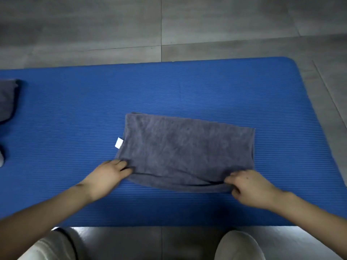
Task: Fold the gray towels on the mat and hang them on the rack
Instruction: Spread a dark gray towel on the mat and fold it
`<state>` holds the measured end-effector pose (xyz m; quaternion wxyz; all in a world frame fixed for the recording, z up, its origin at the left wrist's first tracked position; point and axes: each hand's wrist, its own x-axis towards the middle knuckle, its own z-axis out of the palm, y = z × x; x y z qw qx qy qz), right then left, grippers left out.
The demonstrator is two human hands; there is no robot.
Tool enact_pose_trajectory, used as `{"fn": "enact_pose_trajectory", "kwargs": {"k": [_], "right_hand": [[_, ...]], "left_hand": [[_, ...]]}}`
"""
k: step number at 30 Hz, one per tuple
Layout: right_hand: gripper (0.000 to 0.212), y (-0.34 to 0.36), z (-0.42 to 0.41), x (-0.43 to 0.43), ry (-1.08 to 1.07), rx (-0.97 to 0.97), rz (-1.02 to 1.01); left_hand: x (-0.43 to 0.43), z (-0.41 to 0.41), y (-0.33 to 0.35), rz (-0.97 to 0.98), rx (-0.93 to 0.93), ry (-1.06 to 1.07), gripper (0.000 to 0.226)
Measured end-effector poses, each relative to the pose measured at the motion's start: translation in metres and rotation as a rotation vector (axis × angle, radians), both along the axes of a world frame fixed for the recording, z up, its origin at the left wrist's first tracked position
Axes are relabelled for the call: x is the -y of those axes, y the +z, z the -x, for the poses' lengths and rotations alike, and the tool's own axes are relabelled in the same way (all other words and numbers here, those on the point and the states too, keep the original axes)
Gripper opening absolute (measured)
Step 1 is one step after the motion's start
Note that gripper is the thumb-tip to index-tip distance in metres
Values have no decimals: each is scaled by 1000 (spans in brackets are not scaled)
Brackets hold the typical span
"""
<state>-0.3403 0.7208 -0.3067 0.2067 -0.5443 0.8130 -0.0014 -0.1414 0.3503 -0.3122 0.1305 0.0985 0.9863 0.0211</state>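
Note:
A gray towel [185, 147] lies folded in a rectangle in the middle of the blue mat [75, 119], with a small white label [118, 143] sticking out at its left edge. My left hand [108, 175] pinches the towel's near left corner. My right hand [249, 186] grips the near right corner, fingers curled round the doubled edge. The near edge sags in a curve between the two hands. A second gray towel [6, 99] lies at the mat's far left, cut off by the frame. No rack is in view.
Gray tiled floor [206, 25] surrounds the mat, whose far right corner is rounded. My knees in light trousers [238, 246] sit at the mat's near edge. A pale object [1, 158] shows at the left frame border.

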Motion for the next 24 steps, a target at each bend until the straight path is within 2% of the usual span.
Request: {"fn": "enact_pose_trajectory", "kwargs": {"k": [3,6,8,10,12,14,17,20,22,24], "right_hand": [[12,18,14,-4,-201,322,-218],[17,27,25,-13,-361,573,-169],[13,35,34,-18,-448,702,-115],[8,41,44,-20,-593,736,45],[11,44,56,-17,-753,638,268],[8,42,68,-10,-895,534,402],[10,28,89,0,-1029,469,451],[9,12,108,7,-1011,340,389],[9,5,116,11,-985,285,310],[14,-2,119,15,-968,250,211]], "left_hand": [[7,18,15,-296,234,163,40],[22,36,39,-485,545,471,25],[30,49,57,-645,634,575,17],[38,64,68,-771,560,686,11],[45,80,71,-908,367,822,11],[48,97,69,-987,172,937,9],[45,123,53,-1008,-16,1036,9],[44,144,34,-945,-115,1052,13],[45,155,17,-784,-110,1035,9],[45,160,3,-518,-50,1002,5]]}}
